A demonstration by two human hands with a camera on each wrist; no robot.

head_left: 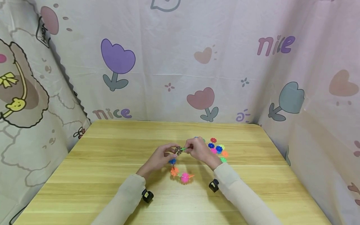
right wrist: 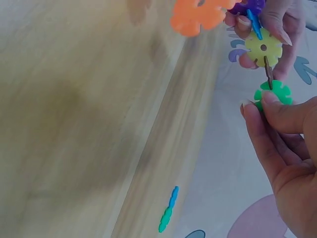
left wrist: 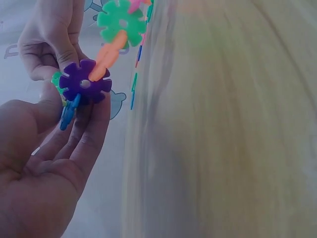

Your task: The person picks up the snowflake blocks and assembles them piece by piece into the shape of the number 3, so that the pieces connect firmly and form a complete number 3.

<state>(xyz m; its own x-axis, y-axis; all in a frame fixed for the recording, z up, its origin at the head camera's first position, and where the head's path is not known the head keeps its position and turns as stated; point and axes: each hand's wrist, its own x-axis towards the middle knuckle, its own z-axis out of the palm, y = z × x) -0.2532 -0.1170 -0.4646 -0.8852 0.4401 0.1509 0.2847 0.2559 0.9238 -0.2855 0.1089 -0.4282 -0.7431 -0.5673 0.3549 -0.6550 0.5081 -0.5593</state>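
Both hands hold a chain of slotted plastic flower discs above the table. My left hand (head_left: pixel 160 157) grips the chain around a yellow disc (right wrist: pixel 263 47), near a blue disc (left wrist: pixel 70 113) and a purple disc (left wrist: pixel 85 83). My right hand (head_left: pixel 200 150) pinches a green disc (right wrist: pixel 278 91) between thumb and fingers. A brown disc (head_left: pixel 178 150) sits between the green and yellow ones, meeting both. From the purple disc the chain runs on through an orange disc (left wrist: pixel 110 57) and another green disc (left wrist: pixel 121 23) to a pink disc (head_left: pixel 185 177).
Several loose discs in mixed colours, among them a red disc (head_left: pixel 213 140) and an orange disc (head_left: pixel 224 153), lie on the wooden table (head_left: pixel 112 175) beyond and right of my right hand. A printed curtain (head_left: pixel 168 62) hangs behind the table and at both sides.
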